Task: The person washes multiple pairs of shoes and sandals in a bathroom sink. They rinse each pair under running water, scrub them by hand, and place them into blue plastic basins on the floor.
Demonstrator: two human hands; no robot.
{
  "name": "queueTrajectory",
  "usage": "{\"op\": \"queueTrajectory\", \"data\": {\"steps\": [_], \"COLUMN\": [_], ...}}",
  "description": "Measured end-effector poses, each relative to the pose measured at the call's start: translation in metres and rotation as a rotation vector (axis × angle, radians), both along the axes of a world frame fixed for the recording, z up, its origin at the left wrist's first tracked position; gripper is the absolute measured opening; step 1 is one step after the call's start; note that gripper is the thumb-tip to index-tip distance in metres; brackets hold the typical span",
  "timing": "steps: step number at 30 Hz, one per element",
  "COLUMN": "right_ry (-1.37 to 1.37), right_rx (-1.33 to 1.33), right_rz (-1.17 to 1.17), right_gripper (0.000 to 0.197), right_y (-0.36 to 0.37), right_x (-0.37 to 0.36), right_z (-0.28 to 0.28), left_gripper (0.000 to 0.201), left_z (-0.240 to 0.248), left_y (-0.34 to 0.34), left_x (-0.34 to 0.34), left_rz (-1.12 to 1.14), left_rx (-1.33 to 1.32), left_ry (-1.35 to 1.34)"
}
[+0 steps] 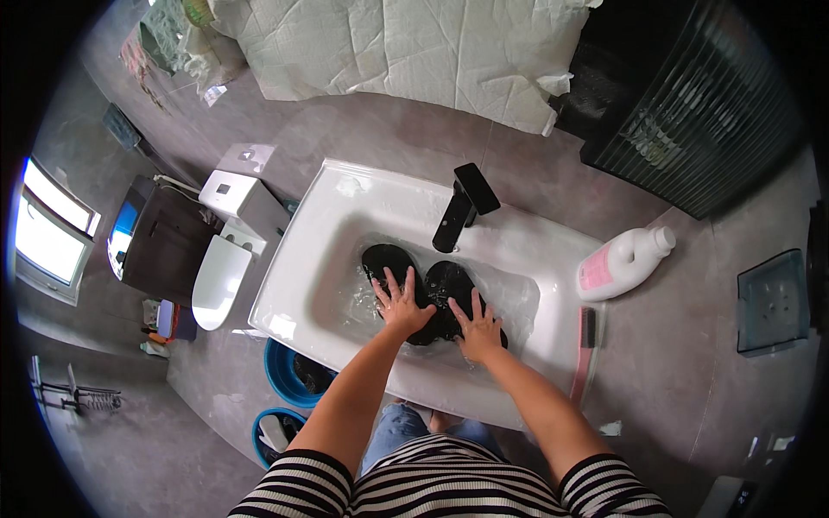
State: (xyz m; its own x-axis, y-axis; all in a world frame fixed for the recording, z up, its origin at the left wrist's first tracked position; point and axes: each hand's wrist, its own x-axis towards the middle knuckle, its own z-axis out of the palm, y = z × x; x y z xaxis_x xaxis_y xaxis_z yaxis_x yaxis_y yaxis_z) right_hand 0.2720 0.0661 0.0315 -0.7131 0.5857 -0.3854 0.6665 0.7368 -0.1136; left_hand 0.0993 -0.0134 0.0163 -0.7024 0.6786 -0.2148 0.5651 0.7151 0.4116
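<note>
White basin (294,276), both hands (399,306) (478,331) wide-fingered over black oval pieces (386,258) (448,280)

Left of the hands (401,312), a bright window (53,237) sits in a grey wall (108,345); nearer, a white toilet (220,285) stands on grey floor (216,375). Ahead-right is a dark ribbed panel (717,112).

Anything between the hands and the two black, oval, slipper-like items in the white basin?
Nothing visible: the bare left hand lies over the left black, oval item, the bare right hand over the right black, oval item.
</note>
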Motion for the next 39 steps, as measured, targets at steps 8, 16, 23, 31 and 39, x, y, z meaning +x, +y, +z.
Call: {"op": "queueTrajectory", "data": {"steps": [8,16,23,31,39], "right_ry": [0.274,0.438,0.362,0.284,0.091], "right_rx": [-0.178,-0.144,0.060,0.133,0.061], "right_rz": [-0.129,-0.122,0.008,0.058,0.051], "right_gripper": [0.080,0.082,0.083,0.090,0.097], "right_y": [0.004,0.011,-0.002,-0.002,0.009], "right_x": [0.007,0.042,0.037,0.024,0.017], "right_z": [0.047,0.064,0.044,0.000,-0.010], "left_gripper": [0.101,0.099,0.098,0.105,0.105], "left_z": [0.038,0.051,0.038,0.016,0.017], "left_y": [0.001,-0.017,-0.018,-0.005,0.015], "left_x": [0.005,-0.004,0.019,0.016,0.021], "left_rz": [0.225,0.356,0.239,0.162,0.165], "left_rx": [0.033,0.418,0.040,-0.106,-0.183], "left_ry": [-0.189,-0.468,-0.099,-0.004,-0.014]}}
